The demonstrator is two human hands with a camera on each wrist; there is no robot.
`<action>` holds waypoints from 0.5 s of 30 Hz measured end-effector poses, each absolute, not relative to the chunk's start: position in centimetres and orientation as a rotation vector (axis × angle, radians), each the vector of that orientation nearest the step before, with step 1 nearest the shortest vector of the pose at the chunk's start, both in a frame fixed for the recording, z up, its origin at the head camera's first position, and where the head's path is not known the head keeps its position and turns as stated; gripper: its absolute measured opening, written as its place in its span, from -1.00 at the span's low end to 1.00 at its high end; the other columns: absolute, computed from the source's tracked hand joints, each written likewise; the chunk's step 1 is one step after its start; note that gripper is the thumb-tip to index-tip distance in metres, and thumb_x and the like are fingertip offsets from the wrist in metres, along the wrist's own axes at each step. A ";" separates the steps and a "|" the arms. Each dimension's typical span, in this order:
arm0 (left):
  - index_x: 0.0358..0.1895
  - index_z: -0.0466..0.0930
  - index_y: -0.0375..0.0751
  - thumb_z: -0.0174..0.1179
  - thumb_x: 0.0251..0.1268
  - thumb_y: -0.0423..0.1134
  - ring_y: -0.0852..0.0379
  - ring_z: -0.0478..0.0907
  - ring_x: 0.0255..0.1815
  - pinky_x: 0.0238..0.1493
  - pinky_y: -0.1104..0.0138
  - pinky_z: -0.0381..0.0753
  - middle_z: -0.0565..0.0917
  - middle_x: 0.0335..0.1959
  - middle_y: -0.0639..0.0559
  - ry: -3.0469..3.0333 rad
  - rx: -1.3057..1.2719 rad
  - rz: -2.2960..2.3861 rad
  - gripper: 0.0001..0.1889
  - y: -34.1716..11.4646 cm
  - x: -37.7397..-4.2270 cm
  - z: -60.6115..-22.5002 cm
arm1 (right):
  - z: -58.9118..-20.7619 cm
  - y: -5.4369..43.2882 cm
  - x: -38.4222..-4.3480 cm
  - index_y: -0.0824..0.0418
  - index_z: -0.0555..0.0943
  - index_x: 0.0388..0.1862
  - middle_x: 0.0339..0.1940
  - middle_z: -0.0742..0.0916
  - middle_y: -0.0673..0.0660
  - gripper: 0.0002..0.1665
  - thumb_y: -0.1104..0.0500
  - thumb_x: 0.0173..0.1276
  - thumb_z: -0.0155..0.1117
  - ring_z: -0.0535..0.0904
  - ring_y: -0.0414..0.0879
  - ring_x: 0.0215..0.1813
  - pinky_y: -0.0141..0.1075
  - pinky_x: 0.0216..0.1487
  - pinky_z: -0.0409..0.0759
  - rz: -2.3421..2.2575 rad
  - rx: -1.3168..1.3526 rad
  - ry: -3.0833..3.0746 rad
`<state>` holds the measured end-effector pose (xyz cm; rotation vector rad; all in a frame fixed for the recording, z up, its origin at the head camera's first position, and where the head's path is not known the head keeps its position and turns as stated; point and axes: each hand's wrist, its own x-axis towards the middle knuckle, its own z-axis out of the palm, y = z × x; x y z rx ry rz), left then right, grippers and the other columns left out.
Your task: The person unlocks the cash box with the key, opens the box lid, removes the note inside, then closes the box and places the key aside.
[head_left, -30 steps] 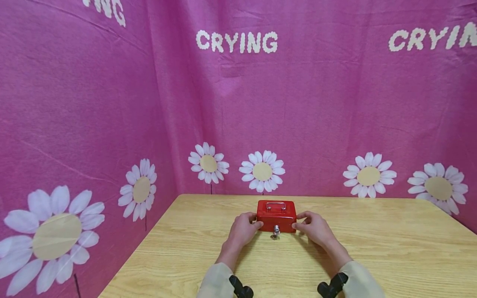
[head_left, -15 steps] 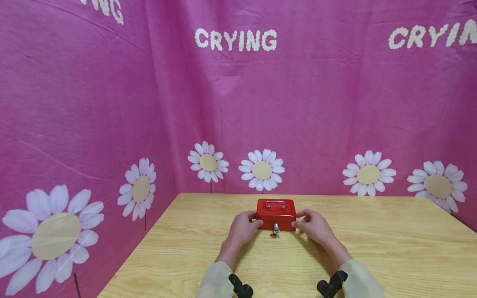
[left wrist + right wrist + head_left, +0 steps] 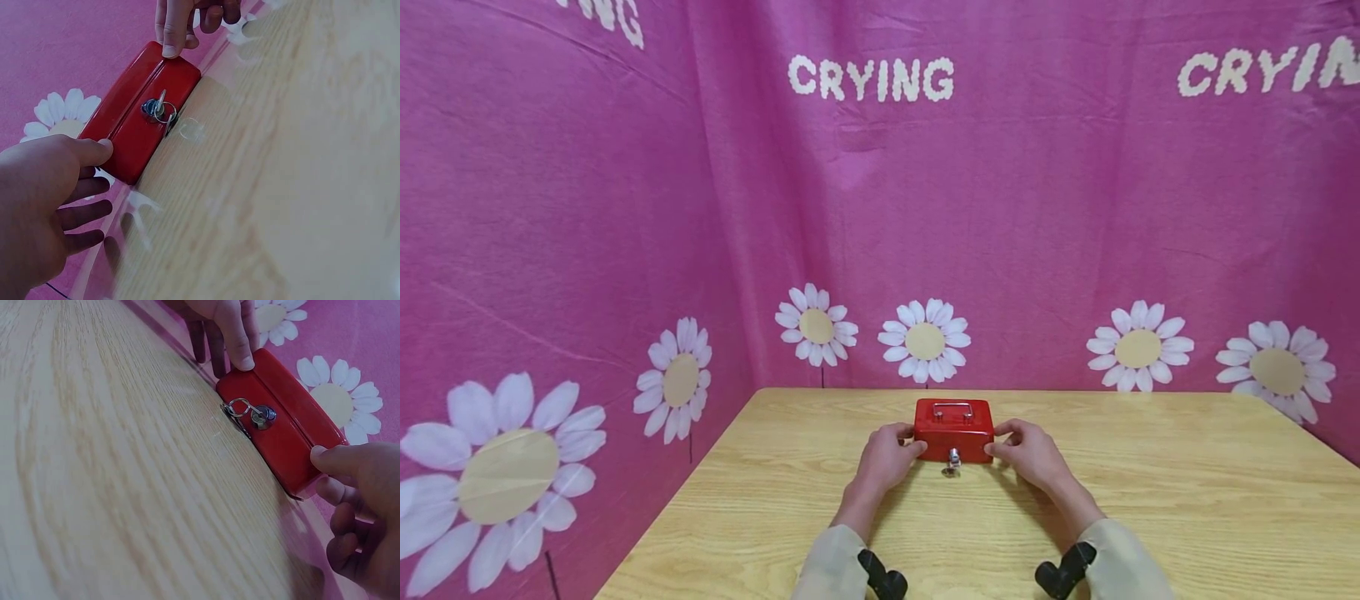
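A small red metal cash box (image 3: pixel 931 448) rests with its lid down on the table, its silver carry handle (image 3: pixel 952 405) on top. From the lock (image 3: pixel 150 107) on its front face stands a key, and a ring with another key (image 3: pixel 236 407) dangles from it. My left hand (image 3: pixel 886 460) holds the box's left end, thumb on the front corner and index finger around the side. At the other end, my right hand (image 3: pixel 1036 455) grips in the same way. The remaining fingers are loosely bent beside the box in both wrist views.
The light wood table (image 3: pixel 760 492) runs back to a pink cloth (image 3: pixel 1030 233) printed with daisies and white letters. Another cloth wall stands on the left. Black straps or mounts (image 3: pixel 883 575) sit at both wrists over pale sleeves.
The head view has shifted slightly, so everything appears a little higher and further left. Both hands keep the same hold on the cash box, which shows no clear movement on the table.
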<state>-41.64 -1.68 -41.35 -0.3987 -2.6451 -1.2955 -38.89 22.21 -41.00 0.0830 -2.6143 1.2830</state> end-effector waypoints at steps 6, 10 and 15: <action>0.18 0.64 -0.20 0.28 0.34 -0.19 -0.06 0.60 0.16 0.19 0.02 0.58 0.71 0.11 -0.05 -2.636 -0.407 -1.309 -0.62 -1.8 -41.7 -41.3 | -40.9 22.2 -38.9 0.36 0.59 0.05 -0.42 0.69 0.11 -0.55 0.14 0.26 0.38 0.51 -0.12 -0.47 -0.30 -0.44 0.39 1.271 0.092 -2.614; 0.18 0.63 -0.21 0.28 0.34 -0.19 -0.07 0.58 0.19 0.21 0.01 0.57 0.70 0.13 -0.05 -2.637 -0.397 -1.326 -0.62 -1.8 -41.5 -41.2 | -40.9 22.2 -39.0 0.36 0.59 0.04 -0.42 0.69 0.10 -0.56 0.14 0.26 0.38 0.50 -0.14 -0.47 -0.31 -0.43 0.40 1.265 0.094 -2.615; 0.21 0.62 -0.20 0.25 0.37 -0.18 -0.08 0.55 0.23 0.26 -0.01 0.53 0.68 0.16 -0.05 -2.633 -0.385 -1.353 -0.61 -1.7 -41.3 -41.1 | -40.9 22.2 -38.8 0.36 0.59 0.05 -0.42 0.69 0.10 -0.56 0.14 0.26 0.38 0.52 -0.12 -0.46 -0.29 -0.40 0.40 1.270 0.091 -2.608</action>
